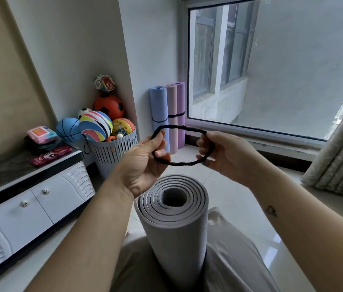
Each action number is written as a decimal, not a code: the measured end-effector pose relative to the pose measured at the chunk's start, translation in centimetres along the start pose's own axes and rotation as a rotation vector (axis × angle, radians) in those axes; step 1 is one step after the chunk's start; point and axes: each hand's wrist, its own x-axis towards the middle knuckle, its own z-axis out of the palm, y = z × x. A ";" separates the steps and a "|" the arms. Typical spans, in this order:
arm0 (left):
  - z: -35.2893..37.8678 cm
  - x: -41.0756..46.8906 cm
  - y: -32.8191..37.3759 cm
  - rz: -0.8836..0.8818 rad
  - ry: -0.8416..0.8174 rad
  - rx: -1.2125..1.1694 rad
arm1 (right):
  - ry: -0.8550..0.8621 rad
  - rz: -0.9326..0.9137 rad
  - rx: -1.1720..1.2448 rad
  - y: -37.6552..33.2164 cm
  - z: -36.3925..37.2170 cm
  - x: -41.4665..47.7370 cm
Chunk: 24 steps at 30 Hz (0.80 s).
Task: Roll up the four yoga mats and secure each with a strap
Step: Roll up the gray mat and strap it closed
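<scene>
A rolled grey yoga mat (177,234) stands upright between my knees, its spiral end facing up. Above it, both hands stretch a black elastic strap (182,163) into a wide loop. My left hand (143,163) hooks the loop's left end with its fingers. Its right end is held by my right hand (223,154), fingers curled through it. The loop hangs clear of the mat's top. Against the far corner lean three rolled mats, each with a black band around it: a blue mat (159,114), a pink mat (172,114) and a purple mat (180,112).
A white slatted basket (113,154) heaped with balls stands left of the rolled mats. A low white cabinet (29,211) with small items on top runs along the left. A large window (271,66) and a curtain (339,157) fill the right. The floor is pale tile.
</scene>
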 end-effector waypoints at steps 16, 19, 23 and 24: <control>-2.1 -0.9 -0.6 0.004 -0.163 -0.359 | 0.026 0.206 0.188 2.9 0.1 0.4; -1.0 -1.1 -0.9 0.003 -0.134 -0.363 | 0.091 0.136 -0.024 3.0 0.6 0.4; -0.1 -1.1 -0.9 0.091 -0.010 -0.178 | 0.371 -0.467 -0.802 1.8 1.3 -0.5; -0.1 -1.1 -1.0 0.112 0.014 -0.155 | 0.303 -0.560 -0.843 1.3 2.1 -1.1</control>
